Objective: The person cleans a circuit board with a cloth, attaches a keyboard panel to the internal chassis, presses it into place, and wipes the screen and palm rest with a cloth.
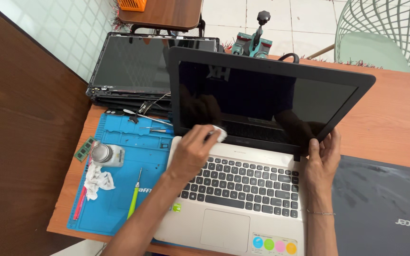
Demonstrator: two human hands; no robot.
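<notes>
We are pressing a small white cloth (pixel 218 134) against the lower left corner of the dark screen (pixel 266 102) with our left hand (pixel 191 152), fingers curled and pinching the wad. Our right hand (pixel 322 159) is gripping the lid's lower right corner, thumb in front, fingers wrapped behind. The open laptop (pixel 243 189) is sitting on the bench (pixel 395 118) under both hands, its long axis running from hand to hand, keyboard toward us and screen facing us. Left of our left hand a blue mat (pixel 119 189) is carrying a green-handled screwdriver (pixel 134 199), a small jar (pixel 106 154) and a crumpled tissue (pixel 97 181). A closed dark laptop (pixel 385 204) is lying just right of our right hand.
</notes>
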